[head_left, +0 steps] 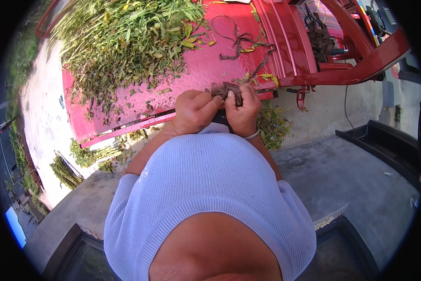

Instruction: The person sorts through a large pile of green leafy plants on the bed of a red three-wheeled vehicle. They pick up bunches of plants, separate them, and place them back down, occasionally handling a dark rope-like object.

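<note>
Close together in front of my body, both hands grip a dark brown cloth strip (235,95) at the edge of a red metal truck bed (203,70). My left hand (195,110) is closed, its thumb and fingers pinching the bunched end of the strip. Thumb and curled fingers of my right hand (242,110) press on the other part, and a bracelet circles that wrist. From my right hand the strip trails up over the bed into a loose tangle (241,47). Left of it lies a large heap of cut leafy stalks (131,47), green and partly wilted.
A red frame with bars (323,77) rises at the right of the bed. Bundles of stalks (65,171) lie on the concrete at the left, and more leaves (272,124) hang below the bed's edge. A long black trough (384,145) stands on the floor at the right.
</note>
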Demonstrator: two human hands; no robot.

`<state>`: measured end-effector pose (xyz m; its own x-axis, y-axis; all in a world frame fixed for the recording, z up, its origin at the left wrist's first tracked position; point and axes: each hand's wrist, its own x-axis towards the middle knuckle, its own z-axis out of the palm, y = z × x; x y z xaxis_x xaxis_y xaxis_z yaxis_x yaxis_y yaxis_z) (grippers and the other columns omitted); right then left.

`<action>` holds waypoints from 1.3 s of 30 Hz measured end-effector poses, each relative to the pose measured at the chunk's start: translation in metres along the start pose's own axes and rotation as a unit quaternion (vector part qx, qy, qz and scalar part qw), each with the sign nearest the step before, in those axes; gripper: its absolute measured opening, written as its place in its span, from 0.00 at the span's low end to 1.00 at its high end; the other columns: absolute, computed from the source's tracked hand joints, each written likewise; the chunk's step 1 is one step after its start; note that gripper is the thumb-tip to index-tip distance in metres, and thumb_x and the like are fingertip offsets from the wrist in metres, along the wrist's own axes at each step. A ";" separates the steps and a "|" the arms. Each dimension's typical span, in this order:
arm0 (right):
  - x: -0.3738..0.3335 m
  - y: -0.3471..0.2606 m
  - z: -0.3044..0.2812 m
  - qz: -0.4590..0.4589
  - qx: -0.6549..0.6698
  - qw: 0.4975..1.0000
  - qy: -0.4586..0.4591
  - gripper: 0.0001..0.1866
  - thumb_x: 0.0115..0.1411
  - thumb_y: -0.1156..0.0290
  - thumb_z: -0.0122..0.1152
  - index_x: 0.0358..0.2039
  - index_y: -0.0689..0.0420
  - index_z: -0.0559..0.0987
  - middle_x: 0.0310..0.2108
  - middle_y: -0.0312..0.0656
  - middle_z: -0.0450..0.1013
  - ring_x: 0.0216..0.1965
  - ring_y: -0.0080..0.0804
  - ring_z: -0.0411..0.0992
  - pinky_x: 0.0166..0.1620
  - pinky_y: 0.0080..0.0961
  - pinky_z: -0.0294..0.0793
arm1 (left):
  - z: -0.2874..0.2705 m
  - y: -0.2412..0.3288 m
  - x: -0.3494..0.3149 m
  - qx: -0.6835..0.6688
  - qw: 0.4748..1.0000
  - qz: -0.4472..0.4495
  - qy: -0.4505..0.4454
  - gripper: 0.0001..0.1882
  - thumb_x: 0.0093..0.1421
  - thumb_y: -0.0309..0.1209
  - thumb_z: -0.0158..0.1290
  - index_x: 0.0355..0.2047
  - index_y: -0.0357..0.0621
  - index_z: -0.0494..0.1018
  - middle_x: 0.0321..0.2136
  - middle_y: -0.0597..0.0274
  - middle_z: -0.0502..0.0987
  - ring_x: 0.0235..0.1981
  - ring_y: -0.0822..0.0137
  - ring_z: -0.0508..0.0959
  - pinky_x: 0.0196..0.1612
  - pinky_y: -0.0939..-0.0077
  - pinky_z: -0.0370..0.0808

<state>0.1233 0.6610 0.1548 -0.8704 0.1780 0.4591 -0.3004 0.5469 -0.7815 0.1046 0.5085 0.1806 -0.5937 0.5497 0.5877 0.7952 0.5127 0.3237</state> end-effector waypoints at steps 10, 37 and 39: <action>-0.006 0.003 0.001 0.263 0.309 0.913 -0.046 0.04 0.52 0.78 0.58 0.23 0.62 0.72 0.16 0.27 0.61 0.19 0.11 0.56 0.21 0.14 0.57 | 0.012 0.005 -0.015 -0.261 0.908 -0.318 0.077 0.05 0.47 0.20 0.58 0.27 0.37 0.76 0.14 0.61 0.69 0.15 0.71 0.68 0.19 0.79 0.63; -0.006 0.019 0.000 0.408 0.594 0.681 -0.131 0.02 0.54 0.80 0.55 0.30 0.62 0.74 0.21 0.28 0.65 0.18 0.11 0.55 0.19 0.10 0.53 | 0.015 -0.005 -0.015 -0.509 0.692 -0.511 0.025 0.04 0.54 0.23 0.53 0.29 0.36 0.76 0.23 0.67 0.75 0.26 0.80 0.72 0.32 0.86 0.69; -0.002 0.021 -0.003 0.392 0.608 0.682 -0.110 0.02 0.56 0.79 0.55 0.31 0.62 0.74 0.21 0.29 0.65 0.17 0.11 0.54 0.19 0.10 0.53 | 0.020 -0.012 -0.023 -0.549 0.654 -0.519 0.040 0.03 0.54 0.23 0.53 0.29 0.37 0.75 0.22 0.69 0.74 0.24 0.81 0.70 0.30 0.87 0.67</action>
<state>0.1198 0.6746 0.1394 -0.9471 -0.1732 -0.2703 0.3044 -0.7520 -0.5847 0.1062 0.5028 0.1490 -0.9111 0.2216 -0.3475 -0.3944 -0.2241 0.8912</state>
